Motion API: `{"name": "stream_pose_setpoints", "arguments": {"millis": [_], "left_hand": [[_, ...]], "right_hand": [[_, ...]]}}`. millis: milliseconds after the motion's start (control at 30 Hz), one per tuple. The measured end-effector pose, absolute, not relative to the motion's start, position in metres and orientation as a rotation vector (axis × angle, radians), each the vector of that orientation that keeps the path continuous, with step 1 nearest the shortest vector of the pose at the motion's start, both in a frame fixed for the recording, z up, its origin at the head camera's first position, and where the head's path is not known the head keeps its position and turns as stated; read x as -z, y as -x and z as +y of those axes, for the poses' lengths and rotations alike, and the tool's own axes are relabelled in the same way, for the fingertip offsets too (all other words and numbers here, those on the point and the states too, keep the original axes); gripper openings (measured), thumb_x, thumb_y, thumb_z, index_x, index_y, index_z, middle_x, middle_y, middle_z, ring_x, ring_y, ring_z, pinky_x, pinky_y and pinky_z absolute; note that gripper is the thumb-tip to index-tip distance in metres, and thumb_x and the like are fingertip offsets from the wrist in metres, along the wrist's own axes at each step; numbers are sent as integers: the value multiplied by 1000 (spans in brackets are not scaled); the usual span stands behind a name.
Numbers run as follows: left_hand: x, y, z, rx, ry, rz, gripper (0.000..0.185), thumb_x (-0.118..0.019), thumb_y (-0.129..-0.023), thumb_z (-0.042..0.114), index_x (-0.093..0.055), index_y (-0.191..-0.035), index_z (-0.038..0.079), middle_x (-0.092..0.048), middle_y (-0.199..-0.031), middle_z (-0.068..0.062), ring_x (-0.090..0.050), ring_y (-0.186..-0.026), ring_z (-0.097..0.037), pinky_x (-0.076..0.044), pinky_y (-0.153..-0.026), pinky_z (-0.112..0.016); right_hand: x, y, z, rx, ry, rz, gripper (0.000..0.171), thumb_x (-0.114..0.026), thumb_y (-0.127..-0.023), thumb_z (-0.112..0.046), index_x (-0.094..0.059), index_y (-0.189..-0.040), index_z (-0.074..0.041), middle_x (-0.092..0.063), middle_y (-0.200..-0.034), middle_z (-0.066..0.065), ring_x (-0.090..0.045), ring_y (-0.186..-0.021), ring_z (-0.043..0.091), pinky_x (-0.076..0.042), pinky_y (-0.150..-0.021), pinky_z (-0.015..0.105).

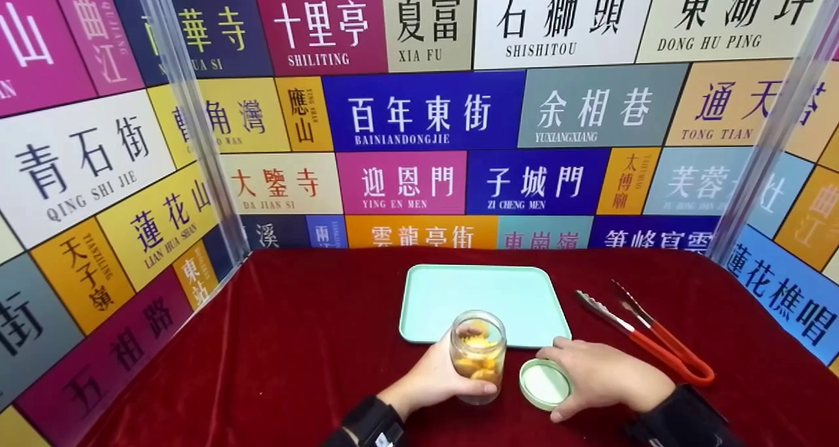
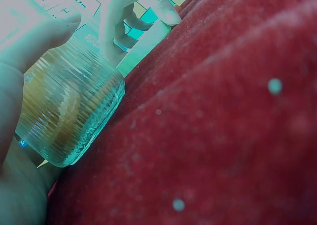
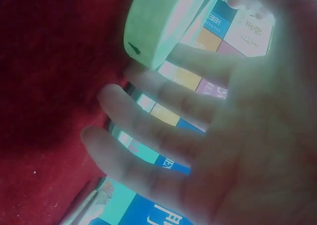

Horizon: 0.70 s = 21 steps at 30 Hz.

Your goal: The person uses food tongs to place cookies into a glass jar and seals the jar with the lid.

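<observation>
My left hand (image 1: 432, 376) grips a clear ribbed glass jar (image 2: 84, 101) around its side, thumb across the front. The jar has no lid on and contains yellow-brown pieces (image 1: 477, 362), some with jagged edges; I cannot tell what they are. To its right, a pale green round lid (image 1: 545, 385) lies inner side up at the cloth. My right hand (image 1: 600, 375) holds this lid by its rim, thumb at the near edge and a finger at the far edge. In the right wrist view, the other fingers (image 3: 138, 155) spread out beside the lid (image 3: 153, 27).
Behind the jar lies a mint-green tray (image 1: 459, 303). Metal tongs with red handles (image 1: 657, 351) lie to the right of it, beyond my right hand. A dark red cloth (image 1: 282, 355) covers the table. Printed walls (image 1: 419, 113) and clear corner posts (image 1: 203, 126) enclose it.
</observation>
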State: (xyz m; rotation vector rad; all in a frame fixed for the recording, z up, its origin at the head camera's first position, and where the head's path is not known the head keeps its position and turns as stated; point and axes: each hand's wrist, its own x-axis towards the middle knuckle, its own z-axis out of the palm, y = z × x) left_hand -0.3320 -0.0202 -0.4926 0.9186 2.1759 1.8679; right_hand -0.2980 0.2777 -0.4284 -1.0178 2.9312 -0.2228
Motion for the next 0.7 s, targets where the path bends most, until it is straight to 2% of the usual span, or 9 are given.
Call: {"name": "stream_pose_setpoints", "arguments": {"millis": [233, 367, 500, 700], "left_hand": [[493, 332, -20, -1868, -918, 2173, 85, -98, -74, 17, -52, -145, 12, -69, -128, 5, -67, -118, -12, -49, -109, -29], [492, 333, -21, -1874, -940, 2170, 84, -98, -74, 17, -52, -145, 11, -69, -127, 4, -68, -117, -12, -50, -109, -30], [492, 334, -21, -1883, -942, 2171, 83, -98, -74, 16, -53, -144, 12, -70, -126, 4, -68, -116, -13, -51, -108, -30], [494, 333, -20, -1889, -958, 2155, 83, -98, -74, 16, -53, -144, 12, -70, -127, 4, -68, -117, -13, -50, -108, -30]], "right_hand": [[417, 301, 279, 370, 1035, 2941, 69, -98, -66, -54, -69, -114, -14, -65, -98, -11, -59, -85, 8, -52, -74, 34], [395, 303, 280, 351, 1040, 2962, 73, -97, -67, -53, -69, -117, -10, -67, -99, -7, -60, -87, 11, -52, -73, 34], [366, 305, 277, 355, 1024, 2971, 79, -97, -67, -52, -68, -124, -6, -69, -108, -2, -62, -93, 16, -53, -76, 37], [335, 300, 270, 431, 1016, 2969, 80, -96, -71, -53, -67, -129, -5, -70, -115, 0, -62, -99, 18, -54, -84, 38]]}}
